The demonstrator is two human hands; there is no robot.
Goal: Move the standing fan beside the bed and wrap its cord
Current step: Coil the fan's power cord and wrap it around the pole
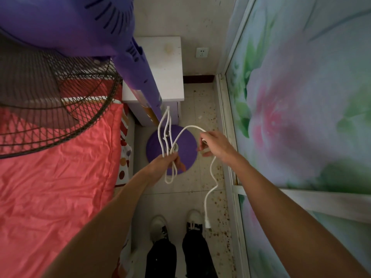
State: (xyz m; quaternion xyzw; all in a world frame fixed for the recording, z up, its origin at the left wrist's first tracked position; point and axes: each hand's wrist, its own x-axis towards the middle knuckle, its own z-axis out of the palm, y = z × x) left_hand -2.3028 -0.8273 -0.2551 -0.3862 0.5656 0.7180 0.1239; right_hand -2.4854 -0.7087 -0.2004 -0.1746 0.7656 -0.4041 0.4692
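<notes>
The purple standing fan (132,63) stands right beside the bed (56,177), its round purple base (184,143) on the floor and its wire cage (50,109) over the mattress. Its white cord (186,131) hangs in several loops from the pole. My left hand (166,163) is closed around the gathered loops above the base. My right hand (214,145) pinches a further stretch of the same cord to the right. From there the cord trails down to the white plug (207,222), which hangs near my right shoe.
A white bedside cabinet (166,77) stands behind the fan against the wall, with a wall socket (202,52) to its right. A flower-patterned sliding door (301,117) closes the right side. My two shoes (176,223) stand on the narrow speckled floor strip.
</notes>
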